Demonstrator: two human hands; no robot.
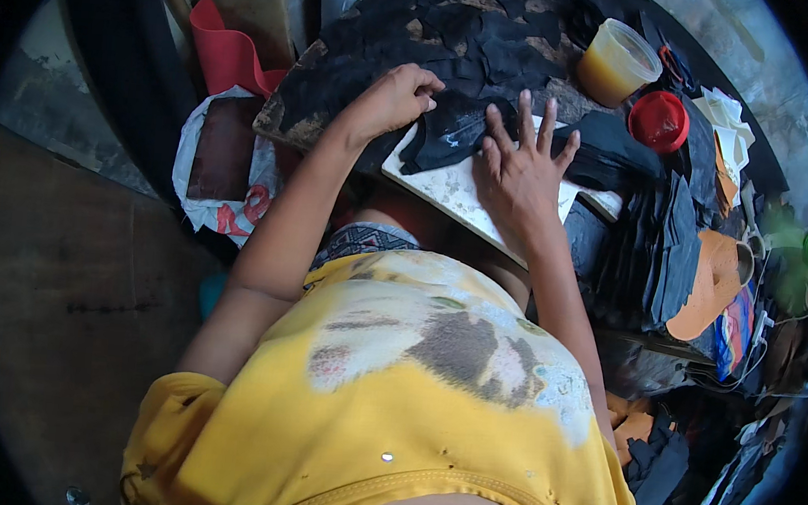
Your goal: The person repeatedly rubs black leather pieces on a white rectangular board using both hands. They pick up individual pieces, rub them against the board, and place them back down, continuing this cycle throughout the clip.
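A person in a yellow shirt (410, 414) leans over a round worktable (363, 50) whose dark surface is coated in patchy black residue, with stacks of black cut pieces (656, 244) piled along its right side. On the near edge of the table lies a pale, speckled board (451, 192), and across its upper part rests a crumpled piece of black material (452, 128). The left hand (395, 95) sits at the material's left end, fingers curled under into a loose fist that pins or pinches its edge; whether it truly grips cannot be told. The right hand (522, 167) lies open and flat, fingers spread wide, pressing down on the board and the material's right portion. Beyond, at the table's far right, stands a plastic tub of amber glue (616, 62), and just beside it a red lid (659, 121). An orange sole-shaped piece (713, 286) lies at the right.
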